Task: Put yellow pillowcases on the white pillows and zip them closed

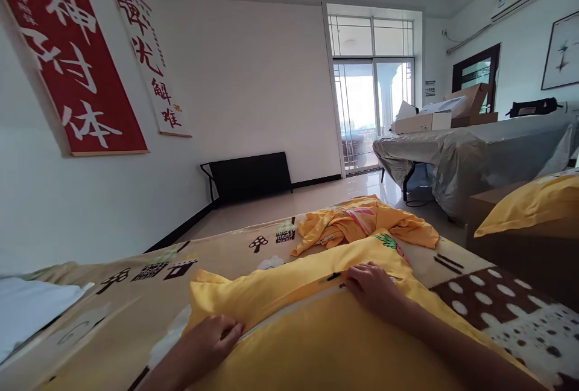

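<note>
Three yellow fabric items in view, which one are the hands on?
The nearest yellow pillowcase, flat on the bed: left hand and right hand both rest along its zipper edge. The crumpled yellow cloth and the yellow pillow lie untouched.

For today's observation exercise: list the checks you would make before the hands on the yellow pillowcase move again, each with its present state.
1. Left hand grips the yellow pillowcase at its edge: ok.
2. Right hand rests by the dark zipper pull: ok.
3. Zipper fully shut: cannot tell.
4. Crumpled yellow cloth lies apart from the pillowcase: not ok, it touches.
5. Patterned bedspread lies flat underneath: ok.
</note>
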Tool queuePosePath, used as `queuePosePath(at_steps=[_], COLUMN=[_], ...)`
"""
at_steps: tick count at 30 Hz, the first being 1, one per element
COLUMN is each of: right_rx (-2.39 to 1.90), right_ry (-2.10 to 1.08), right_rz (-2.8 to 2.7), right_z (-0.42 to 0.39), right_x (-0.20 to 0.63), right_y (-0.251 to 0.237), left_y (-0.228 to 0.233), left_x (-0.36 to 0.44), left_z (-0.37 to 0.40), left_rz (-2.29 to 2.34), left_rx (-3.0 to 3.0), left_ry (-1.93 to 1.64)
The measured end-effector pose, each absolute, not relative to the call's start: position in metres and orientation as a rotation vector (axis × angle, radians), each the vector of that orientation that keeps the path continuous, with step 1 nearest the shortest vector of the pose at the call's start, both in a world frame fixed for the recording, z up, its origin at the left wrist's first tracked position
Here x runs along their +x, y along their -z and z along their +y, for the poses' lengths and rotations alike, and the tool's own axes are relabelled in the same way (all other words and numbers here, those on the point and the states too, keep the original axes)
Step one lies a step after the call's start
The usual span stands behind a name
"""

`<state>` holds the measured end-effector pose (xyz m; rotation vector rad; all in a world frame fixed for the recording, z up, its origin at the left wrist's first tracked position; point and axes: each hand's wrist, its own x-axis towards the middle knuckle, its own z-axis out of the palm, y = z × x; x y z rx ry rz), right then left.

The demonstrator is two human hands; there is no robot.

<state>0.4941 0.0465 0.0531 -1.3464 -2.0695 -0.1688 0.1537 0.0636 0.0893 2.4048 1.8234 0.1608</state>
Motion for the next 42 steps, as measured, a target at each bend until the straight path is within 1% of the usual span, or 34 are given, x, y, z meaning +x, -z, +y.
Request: queuePosePath(at_steps=[3,5,7,10,12,17,19,25,32,37,42], right_rx=[-1.271,-1.228,-1.192,-1.151,-1.128,-1.126,-1.149,-1.286,-1.433,-1.578,-1.587], right_ry=[0.082,0.071,0.075,0.119,0.155,0.161,0.152,0.019,-0.078,-0.105,-0.172], right_rz=[-1.987,-1.948,-1.930,-1.901,-1.891,-1.912,-1.946,-1.974,-1.975,-1.993,-2.028], right_z=[0.050,0.049,0.048,0.045,0.044,0.043,0.043,0.045,0.046,0.048,0.048], right_x=[0.497,0.496,0.496,0.497,0.498,0.498,0.498,0.504,0.515,0.533,0.548], right_y=[-0.046,-0.040,-0.036,-0.033,-0.032,-0.028,-0.028,-0.033,-0.040,-0.050,-0.061], left_y=[-0.124,-0.143,-0.155,-0.153,-0.138,-0.084,-0.070,-0.065,-0.055,-0.049,-0.044], left_x=[0.199,0.245,0.294,0.352,0.372,0.374,0.367,0.359,0.362,0.365,0.368], left_z=[0.047,0.037,0.031,0.035,0.043,0.065,0.071,0.079,0.086,0.088,0.092], left_rz=[2.083,1.951,1.762,1.621,1.600,1.524,1.468,1.366,1.299,1.335,1.349], left_rx=[2.581,2.763,2.856,2.890,2.876,2.638,2.553,2.403,2.558,2.608,2.648], left_ry=[-0.093,-0.120,-0.074,-0.055,-0.156,-0.629,-0.713,-0.696,-0.682,-0.679,-0.701])
